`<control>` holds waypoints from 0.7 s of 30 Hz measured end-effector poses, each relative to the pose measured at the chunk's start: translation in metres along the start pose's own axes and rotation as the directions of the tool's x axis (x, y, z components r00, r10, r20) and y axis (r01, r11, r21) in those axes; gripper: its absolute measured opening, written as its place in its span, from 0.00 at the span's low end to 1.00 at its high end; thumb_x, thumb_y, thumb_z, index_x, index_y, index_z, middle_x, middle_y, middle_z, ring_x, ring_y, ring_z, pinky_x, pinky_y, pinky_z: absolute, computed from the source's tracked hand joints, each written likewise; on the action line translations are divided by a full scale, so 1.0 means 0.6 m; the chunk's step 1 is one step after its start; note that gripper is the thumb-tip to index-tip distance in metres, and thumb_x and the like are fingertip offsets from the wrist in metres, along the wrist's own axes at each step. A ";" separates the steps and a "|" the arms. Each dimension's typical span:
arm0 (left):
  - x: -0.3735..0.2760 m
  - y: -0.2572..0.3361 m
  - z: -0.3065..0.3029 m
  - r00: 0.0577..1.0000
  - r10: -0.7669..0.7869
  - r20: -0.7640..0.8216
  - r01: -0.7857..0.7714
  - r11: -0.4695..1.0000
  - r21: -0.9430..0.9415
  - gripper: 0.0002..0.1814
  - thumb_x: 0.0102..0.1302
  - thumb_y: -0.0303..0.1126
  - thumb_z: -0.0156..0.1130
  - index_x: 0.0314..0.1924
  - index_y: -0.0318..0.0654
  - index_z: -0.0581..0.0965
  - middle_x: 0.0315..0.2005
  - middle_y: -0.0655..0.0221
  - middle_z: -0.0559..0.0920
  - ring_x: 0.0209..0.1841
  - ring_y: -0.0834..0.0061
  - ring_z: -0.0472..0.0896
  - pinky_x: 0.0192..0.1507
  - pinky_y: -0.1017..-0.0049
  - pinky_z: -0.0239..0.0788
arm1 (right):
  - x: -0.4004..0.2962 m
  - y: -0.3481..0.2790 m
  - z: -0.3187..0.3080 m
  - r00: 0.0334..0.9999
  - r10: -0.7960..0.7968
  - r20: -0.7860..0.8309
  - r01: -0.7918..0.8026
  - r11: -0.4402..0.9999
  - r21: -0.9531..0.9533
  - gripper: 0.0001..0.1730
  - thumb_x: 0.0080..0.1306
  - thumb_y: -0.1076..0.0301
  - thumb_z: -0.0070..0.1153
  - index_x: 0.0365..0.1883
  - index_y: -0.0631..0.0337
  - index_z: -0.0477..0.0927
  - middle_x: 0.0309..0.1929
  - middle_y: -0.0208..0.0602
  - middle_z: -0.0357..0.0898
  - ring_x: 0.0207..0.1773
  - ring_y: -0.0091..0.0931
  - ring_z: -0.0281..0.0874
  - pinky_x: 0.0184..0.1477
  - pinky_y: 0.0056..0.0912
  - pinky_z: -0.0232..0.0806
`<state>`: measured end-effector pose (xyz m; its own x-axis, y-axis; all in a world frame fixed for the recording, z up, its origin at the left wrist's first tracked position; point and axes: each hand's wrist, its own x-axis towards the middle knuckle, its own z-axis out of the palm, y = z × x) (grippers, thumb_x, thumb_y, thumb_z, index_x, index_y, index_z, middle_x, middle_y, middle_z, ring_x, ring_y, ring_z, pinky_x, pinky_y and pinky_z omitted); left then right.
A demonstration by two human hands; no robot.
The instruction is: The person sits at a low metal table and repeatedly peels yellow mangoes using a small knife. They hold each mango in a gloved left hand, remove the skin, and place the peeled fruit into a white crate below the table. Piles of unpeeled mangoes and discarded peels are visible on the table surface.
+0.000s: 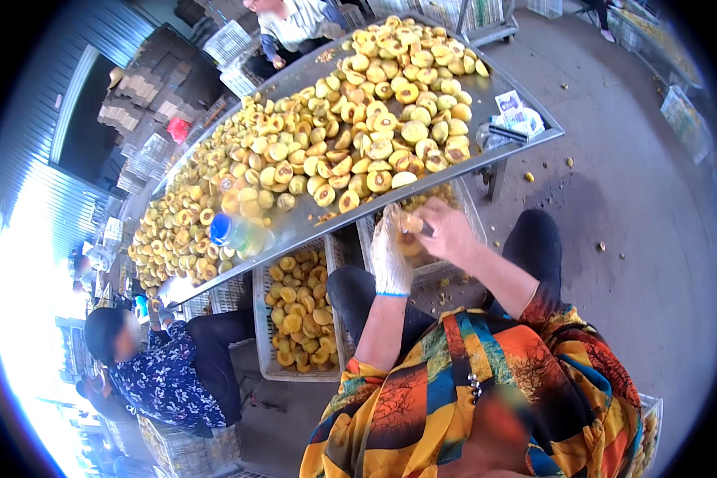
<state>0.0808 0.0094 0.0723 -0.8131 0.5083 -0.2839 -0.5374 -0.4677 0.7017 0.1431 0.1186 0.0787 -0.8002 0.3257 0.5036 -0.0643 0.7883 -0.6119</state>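
Note:
In a white knit glove, my left hand (392, 254) is raised just off the near edge of the metal table (310, 230), its fingers closed around a piece of yellow fruit (413, 224). My bare right hand (445, 230) meets it there, gripping a small tool with a dark handle (426, 229); the tool's working end is hard to make out. Below both hands stands a white plastic crate (475, 221) holding fruit halves. Halved yellow stone fruits (379, 149), several with brown hollows or pits showing, lie heaped over the tabletop.
A clear bottle with a blue cap (239, 234) lies near the table's edge. Papers and a dark pen-like item (509, 132) rest at the right corner. Another white crate of halves (299, 375) stands left of my knees. One person (167, 376) sits at left, another (293, 27) across the table.

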 end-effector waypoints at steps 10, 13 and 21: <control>-0.043 -0.040 0.003 0.986 0.150 -0.071 -0.118 0.936 0.331 0.16 0.65 0.43 0.57 0.45 0.39 0.77 0.32 0.75 0.77 0.30 0.85 0.72 0.32 0.84 0.64 | -0.059 0.035 -0.006 0.997 0.028 0.074 -0.048 0.957 0.284 0.10 0.51 0.66 0.61 0.27 0.60 0.75 0.27 0.45 0.77 0.33 0.44 0.76 0.35 0.43 0.68; -0.026 -0.048 -0.009 0.996 0.089 0.013 -0.090 0.984 0.152 0.21 0.63 0.44 0.60 0.50 0.39 0.74 0.41 0.71 0.78 0.43 0.75 0.76 0.45 0.76 0.69 | -0.060 0.035 -0.014 0.995 -0.045 0.092 0.021 0.971 0.239 0.11 0.51 0.67 0.61 0.30 0.59 0.75 0.28 0.44 0.77 0.32 0.44 0.76 0.35 0.43 0.68; -0.004 -0.029 -0.034 0.993 -0.056 -0.102 0.044 0.993 -0.114 0.15 0.63 0.47 0.52 0.42 0.48 0.73 0.37 0.70 0.78 0.41 0.70 0.76 0.39 0.65 0.71 | -0.065 0.068 0.013 0.933 0.322 0.161 -0.345 0.927 0.144 0.27 0.62 0.48 0.55 0.39 0.66 0.66 0.23 0.52 0.74 0.28 0.45 0.77 0.31 0.44 0.69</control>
<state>0.0879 0.0017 0.0474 -0.8006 0.4568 -0.3878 -0.5945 -0.5241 0.6099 0.1670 0.1337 0.0292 -0.8630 0.4741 0.1744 0.1309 0.5434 -0.8292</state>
